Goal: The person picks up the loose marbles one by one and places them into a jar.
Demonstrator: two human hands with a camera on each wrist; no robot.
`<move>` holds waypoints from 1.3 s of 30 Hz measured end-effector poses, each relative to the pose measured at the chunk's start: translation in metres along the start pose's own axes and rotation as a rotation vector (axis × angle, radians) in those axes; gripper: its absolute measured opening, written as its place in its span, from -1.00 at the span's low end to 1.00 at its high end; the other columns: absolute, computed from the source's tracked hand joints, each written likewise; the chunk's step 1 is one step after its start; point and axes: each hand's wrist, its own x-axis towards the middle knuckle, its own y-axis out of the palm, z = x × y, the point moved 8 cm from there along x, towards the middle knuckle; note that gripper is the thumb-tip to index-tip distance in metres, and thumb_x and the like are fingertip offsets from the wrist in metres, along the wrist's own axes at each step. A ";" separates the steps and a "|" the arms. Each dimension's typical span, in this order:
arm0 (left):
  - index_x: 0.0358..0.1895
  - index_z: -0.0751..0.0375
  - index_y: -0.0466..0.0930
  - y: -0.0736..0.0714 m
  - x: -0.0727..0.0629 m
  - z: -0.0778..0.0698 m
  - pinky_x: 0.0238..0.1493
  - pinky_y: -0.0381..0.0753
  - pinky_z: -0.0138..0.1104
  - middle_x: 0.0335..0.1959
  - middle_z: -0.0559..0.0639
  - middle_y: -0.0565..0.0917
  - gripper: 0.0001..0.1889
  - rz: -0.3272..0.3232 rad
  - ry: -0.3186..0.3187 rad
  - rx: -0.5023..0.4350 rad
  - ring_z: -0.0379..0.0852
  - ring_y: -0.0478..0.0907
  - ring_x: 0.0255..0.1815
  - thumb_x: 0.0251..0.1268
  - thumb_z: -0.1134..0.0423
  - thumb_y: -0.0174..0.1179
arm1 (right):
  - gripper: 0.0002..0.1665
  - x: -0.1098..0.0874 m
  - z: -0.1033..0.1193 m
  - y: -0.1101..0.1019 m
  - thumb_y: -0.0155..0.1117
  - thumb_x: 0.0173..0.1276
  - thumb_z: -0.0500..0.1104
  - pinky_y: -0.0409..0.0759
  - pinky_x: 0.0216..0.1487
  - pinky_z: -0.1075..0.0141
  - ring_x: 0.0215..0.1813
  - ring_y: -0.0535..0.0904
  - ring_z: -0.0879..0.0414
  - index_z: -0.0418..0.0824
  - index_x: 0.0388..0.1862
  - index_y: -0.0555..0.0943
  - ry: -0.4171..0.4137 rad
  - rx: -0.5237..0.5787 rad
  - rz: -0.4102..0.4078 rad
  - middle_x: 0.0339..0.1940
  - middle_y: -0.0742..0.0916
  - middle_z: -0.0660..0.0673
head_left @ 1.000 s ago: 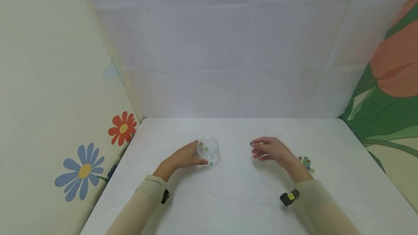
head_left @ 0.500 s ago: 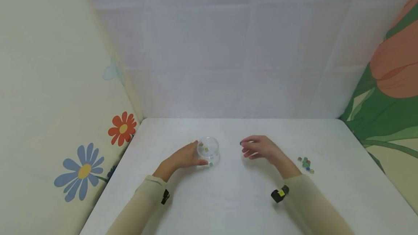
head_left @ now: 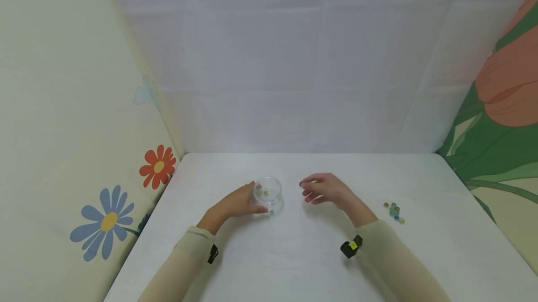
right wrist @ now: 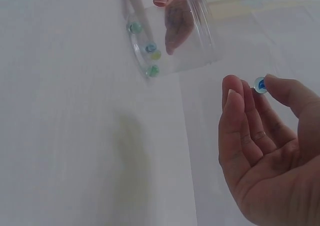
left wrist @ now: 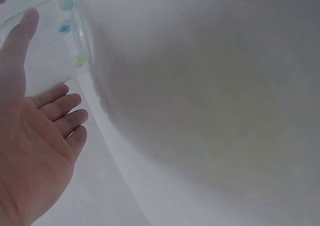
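Observation:
A clear round jar (head_left: pixel 274 200) stands upright on the white table, held by my left hand (head_left: pixel 236 201) with the thumb on its near side and fingers on its far side. Several glass marbles lie on the jar's bottom; the right wrist view shows a blue marble (right wrist: pixel 151 48), a yellow one (right wrist: pixel 156 55) and green ones. To the right of the jar and apart from it, my right hand (head_left: pixel 327 188) is raised above the table. Between thumb and fingertip it pinches a clear marble with a blue swirl (right wrist: pixel 260 85); its other fingers are bent and hold nothing.
A loose group of marbles (head_left: pixel 393 210), green, reddish, blue and yellowish, lies on the table (head_left: pixel 294 255) right of my right forearm. A white sheet (head_left: pixel 294 68) hangs behind the table. Flower-patterned panels (head_left: pixel 50 120) stand on both sides.
My right hand has moved left toward the jar with the marble pinched in it. The left hand and the jar have stayed in place.

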 end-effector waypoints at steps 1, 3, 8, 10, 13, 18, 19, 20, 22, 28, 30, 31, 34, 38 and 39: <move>0.56 0.46 0.04 0.000 0.000 0.000 0.54 0.22 0.06 0.56 0.37 0.20 0.20 0.001 0.000 -0.001 0.27 0.17 0.57 0.10 -0.31 0.42 | -0.58 0.001 0.000 0.001 0.30 0.49 -0.09 0.77 -0.11 0.16 -0.20 0.77 0.02 -0.34 0.16 0.63 0.000 0.001 0.002 -0.19 0.79 -0.22; 0.56 0.47 0.04 0.000 0.000 0.001 0.54 0.21 0.06 0.56 0.37 0.19 0.21 0.002 -0.001 -0.001 0.27 0.17 0.57 0.10 -0.31 0.42 | -0.59 0.002 0.001 0.003 0.29 0.49 -0.09 0.77 -0.11 0.16 -0.20 0.77 0.02 -0.34 0.16 0.63 -0.002 0.002 0.007 -0.19 0.79 -0.23; 0.56 0.47 0.03 0.000 -0.001 0.001 0.55 0.20 0.06 0.56 0.37 0.19 0.21 0.003 0.001 0.004 0.26 0.16 0.57 0.10 -0.32 0.41 | -0.60 0.005 0.004 0.008 0.30 0.49 -0.08 0.77 -0.10 0.16 -0.20 0.77 0.02 -0.31 0.16 0.64 0.006 -0.003 0.016 -0.16 0.79 -0.25; 0.56 0.47 0.03 0.000 -0.001 0.001 0.55 0.21 0.05 0.56 0.37 0.19 0.21 0.004 0.001 0.005 0.26 0.16 0.57 0.10 -0.32 0.41 | -0.60 0.007 0.004 0.011 0.30 0.48 -0.07 0.77 -0.09 0.17 -0.20 0.77 0.03 -0.29 0.15 0.64 0.007 -0.003 0.020 -0.15 0.79 -0.24; 0.56 0.47 0.03 0.001 0.000 0.001 0.54 0.22 0.05 0.56 0.37 0.20 0.21 0.004 0.001 0.007 0.26 0.17 0.57 0.10 -0.33 0.41 | -0.60 0.010 0.004 0.014 0.30 0.48 -0.06 0.78 -0.09 0.17 -0.19 0.77 0.03 -0.29 0.15 0.64 0.004 0.000 0.029 -0.15 0.79 -0.24; 0.56 0.48 0.04 0.000 0.001 0.002 0.54 0.23 0.05 0.55 0.38 0.20 0.21 0.002 0.003 0.016 0.26 0.18 0.56 0.10 -0.33 0.40 | -0.60 0.013 0.008 0.019 0.30 0.49 -0.05 0.77 -0.09 0.16 -0.20 0.76 0.03 -0.28 0.16 0.64 -0.002 -0.009 0.038 -0.14 0.79 -0.24; 0.56 0.49 0.04 0.000 0.001 0.002 0.54 0.22 0.04 0.55 0.38 0.20 0.21 0.002 0.003 0.020 0.26 0.18 0.57 0.11 -0.33 0.40 | -0.59 0.013 0.009 0.020 0.30 0.49 -0.05 0.77 -0.09 0.16 -0.20 0.76 0.03 -0.28 0.16 0.64 -0.003 -0.012 0.038 -0.13 0.79 -0.25; 0.56 0.49 0.03 0.000 0.001 0.002 0.55 0.22 0.04 0.56 0.38 0.20 0.21 0.002 0.004 0.023 0.26 0.17 0.57 0.11 -0.33 0.39 | -0.59 0.013 0.010 0.021 0.30 0.49 -0.05 0.77 -0.09 0.16 -0.20 0.76 0.03 -0.27 0.16 0.64 -0.005 -0.016 0.037 -0.13 0.79 -0.25; 0.56 0.49 0.03 0.000 0.001 0.003 0.55 0.21 0.03 0.56 0.38 0.19 0.21 0.001 0.005 0.029 0.25 0.17 0.57 0.12 -0.34 0.39 | -0.58 0.013 0.012 0.023 0.30 0.48 -0.04 0.77 -0.09 0.15 -0.20 0.76 0.03 -0.27 0.17 0.64 -0.007 -0.023 0.039 -0.11 0.79 -0.27; 0.56 0.48 0.03 0.000 0.001 0.002 0.55 0.21 0.03 0.56 0.37 0.19 0.21 0.002 0.007 0.027 0.24 0.16 0.58 0.12 -0.34 0.38 | -0.58 0.016 0.015 0.029 0.32 0.47 -0.03 0.77 -0.08 0.15 -0.19 0.76 0.02 -0.25 0.16 0.65 0.003 -0.018 0.050 -0.12 0.79 -0.25; 0.56 0.47 0.04 0.000 0.001 0.002 0.55 0.21 0.03 0.56 0.36 0.19 0.20 0.002 0.006 0.026 0.24 0.17 0.57 0.11 -0.35 0.38 | -0.58 0.017 0.016 0.031 0.32 0.47 -0.02 0.77 -0.08 0.15 -0.19 0.77 0.02 -0.24 0.16 0.65 0.002 -0.019 0.054 -0.12 0.79 -0.25; 0.56 0.47 0.04 0.000 0.001 0.002 0.55 0.21 0.03 0.56 0.36 0.20 0.20 0.002 0.006 0.026 0.24 0.17 0.57 0.11 -0.35 0.38 | -0.58 0.018 0.016 0.032 0.32 0.47 -0.02 0.77 -0.08 0.15 -0.19 0.77 0.02 -0.25 0.16 0.65 0.001 -0.017 0.055 -0.13 0.79 -0.25; 0.56 0.47 0.05 0.000 0.001 0.002 0.55 0.21 0.03 0.56 0.36 0.19 0.20 0.002 0.006 0.026 0.24 0.17 0.57 0.12 -0.34 0.38 | -0.58 0.020 0.017 0.034 0.32 0.47 -0.02 0.77 -0.09 0.16 -0.20 0.77 0.03 -0.25 0.16 0.65 -0.001 -0.015 0.057 -0.13 0.79 -0.24; 0.56 0.49 0.04 0.000 0.000 0.001 0.55 0.20 0.04 0.56 0.38 0.19 0.20 0.003 0.009 0.022 0.25 0.16 0.57 0.12 -0.33 0.39 | -0.59 0.022 0.018 0.037 0.32 0.47 -0.03 0.78 -0.11 0.17 -0.21 0.76 0.04 -0.25 0.16 0.65 -0.005 -0.010 0.059 -0.17 0.80 -0.20; 0.56 0.49 0.04 0.000 0.000 0.000 0.55 0.21 0.04 0.56 0.38 0.19 0.19 0.002 0.008 0.022 0.25 0.17 0.57 0.13 -0.32 0.39 | -0.59 0.022 0.019 0.039 0.32 0.47 -0.03 0.78 -0.11 0.17 -0.21 0.77 0.03 -0.25 0.15 0.65 -0.005 -0.005 0.062 -0.17 0.80 -0.20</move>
